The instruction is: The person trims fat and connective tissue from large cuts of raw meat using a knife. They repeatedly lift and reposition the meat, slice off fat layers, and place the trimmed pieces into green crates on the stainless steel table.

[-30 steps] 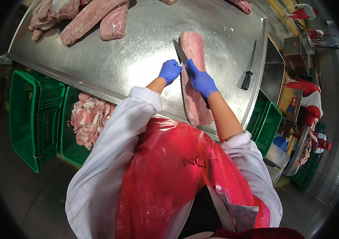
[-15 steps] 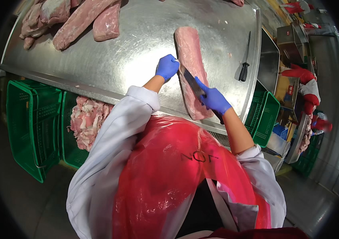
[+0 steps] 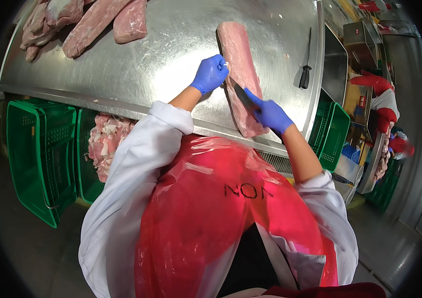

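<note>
A long, pale pink pork loin [image 3: 240, 49] lies lengthwise on the steel table [image 3: 171, 35] before me. My left hand [image 3: 210, 75], in a blue glove, is closed at the loin's left edge, pinching a small whitish scrap of fat at its fingertips. Also gloved in blue, my right hand [image 3: 274, 116] grips a knife [image 3: 243, 97] over the loin's nearer half. The blade slants up and left across the meat, its tip close to the left edge. Most of the knife's handle is hidden by my fingers.
A second knife [image 3: 304, 77] with a black handle lies right of the loin. Several larger meat pieces [image 3: 92, 30] are at the table's far left. Green crates [image 3: 25, 149] stand below the left edge, one holding trimmings [image 3: 106, 144]. Another green crate [image 3: 334, 139] and people [image 3: 384, 102] are at the right.
My left hand has turned and drawn slightly away from the loin, with the whitish scrap at its fingertips. The knife remains over the loin; the whole view has shifted slightly.
</note>
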Demonstrator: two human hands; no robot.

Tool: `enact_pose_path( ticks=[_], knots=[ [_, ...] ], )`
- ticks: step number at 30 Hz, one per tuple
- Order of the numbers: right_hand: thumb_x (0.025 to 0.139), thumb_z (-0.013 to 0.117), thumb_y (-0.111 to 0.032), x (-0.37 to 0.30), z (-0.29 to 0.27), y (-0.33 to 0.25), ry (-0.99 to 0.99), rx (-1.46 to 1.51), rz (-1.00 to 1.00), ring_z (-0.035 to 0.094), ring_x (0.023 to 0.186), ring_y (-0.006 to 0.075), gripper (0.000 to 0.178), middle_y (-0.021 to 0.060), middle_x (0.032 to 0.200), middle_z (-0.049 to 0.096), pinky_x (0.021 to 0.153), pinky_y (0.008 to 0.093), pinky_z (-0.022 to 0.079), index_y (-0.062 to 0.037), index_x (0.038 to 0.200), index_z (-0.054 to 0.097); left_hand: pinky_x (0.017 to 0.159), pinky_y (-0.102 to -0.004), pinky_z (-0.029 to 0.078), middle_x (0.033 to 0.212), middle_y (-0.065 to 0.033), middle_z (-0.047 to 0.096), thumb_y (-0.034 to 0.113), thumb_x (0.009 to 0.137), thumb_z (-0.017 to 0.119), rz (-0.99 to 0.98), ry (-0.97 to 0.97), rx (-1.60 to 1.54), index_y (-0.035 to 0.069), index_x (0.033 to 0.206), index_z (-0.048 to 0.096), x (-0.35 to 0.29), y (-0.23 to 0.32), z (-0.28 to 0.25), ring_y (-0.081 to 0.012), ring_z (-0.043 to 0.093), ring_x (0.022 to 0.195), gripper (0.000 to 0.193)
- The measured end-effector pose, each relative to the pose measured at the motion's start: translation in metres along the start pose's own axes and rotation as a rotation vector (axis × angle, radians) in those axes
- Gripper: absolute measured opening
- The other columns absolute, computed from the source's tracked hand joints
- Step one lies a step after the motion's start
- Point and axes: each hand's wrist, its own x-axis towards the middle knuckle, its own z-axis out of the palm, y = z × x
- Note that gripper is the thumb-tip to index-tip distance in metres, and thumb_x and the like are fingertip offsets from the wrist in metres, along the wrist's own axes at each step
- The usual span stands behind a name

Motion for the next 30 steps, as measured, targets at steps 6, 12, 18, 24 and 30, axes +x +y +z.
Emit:
enact_pose_path(
  ticks=[6,12,18,24,30],
  knots=[
    [0.092,0.058,-0.011,-0.043,-0.004,-0.010,-0.161,0.378,0.156,0.064,0.057,0.0248,0.077,0.0205,0.075,0.066,0.063,0.0386,0.056,-0.0381,0.158,0.030,0.062,-0.0316,0.049,0.068,-0.0078,0.060,0.023,0.091,0.068,0.043,-0.025,0.103,0.002,0.085,0.062,0.002,-0.003,-0.011,-0.0148,0.055,0.062,0.022],
    [0.092,0.057,-0.011,-0.025,0.030,0.003,0.039,0.031,-0.007,0.066,0.061,0.0350,0.079,0.0231,0.077,0.067,0.063,0.0438,0.055,-0.0391,0.158,0.026,0.061,-0.0315,0.049,0.068,-0.0070,0.059,0.020,0.090,0.068,0.110,-0.017,0.121,0.003,0.086,0.063,-0.014,0.028,-0.020,-0.0146,0.054,0.061,0.019],
    [0.090,0.055,-0.012,-0.090,0.047,-0.003,-0.029,-0.176,0.017,0.066,0.069,0.0433,0.086,0.0243,0.078,0.067,0.065,0.0531,0.052,-0.0331,0.161,0.012,0.062,-0.0299,0.047,0.068,-0.0039,0.055,0.019,0.089,0.069,0.124,0.079,0.140,0.003,0.086,0.061,-0.038,0.038,-0.031,-0.0120,0.051,0.063,0.018],
    [0.087,0.059,-0.008,-0.209,0.066,0.032,-0.061,-0.214,-0.004,0.066,0.064,0.0414,0.092,0.0223,0.073,0.067,0.059,0.0529,0.052,-0.0309,0.162,0.011,0.057,-0.0282,0.045,0.064,-0.0030,0.054,0.010,0.087,0.068,0.127,0.280,0.133,0.002,0.084,0.061,-0.092,0.037,-0.057,-0.0083,0.048,0.061,0.012],
    [0.094,0.057,-0.016,-0.190,0.050,0.049,0.090,-0.004,-0.114,0.065,0.068,0.0478,0.078,0.0281,0.077,0.066,0.067,0.0569,0.052,-0.0279,0.161,0.019,0.056,-0.0274,0.044,0.064,-0.0018,0.054,0.010,0.087,0.067,0.091,0.383,0.119,0.001,0.083,0.061,-0.141,0.040,-0.053,-0.0076,0.047,0.059,0.011]
  ],
)
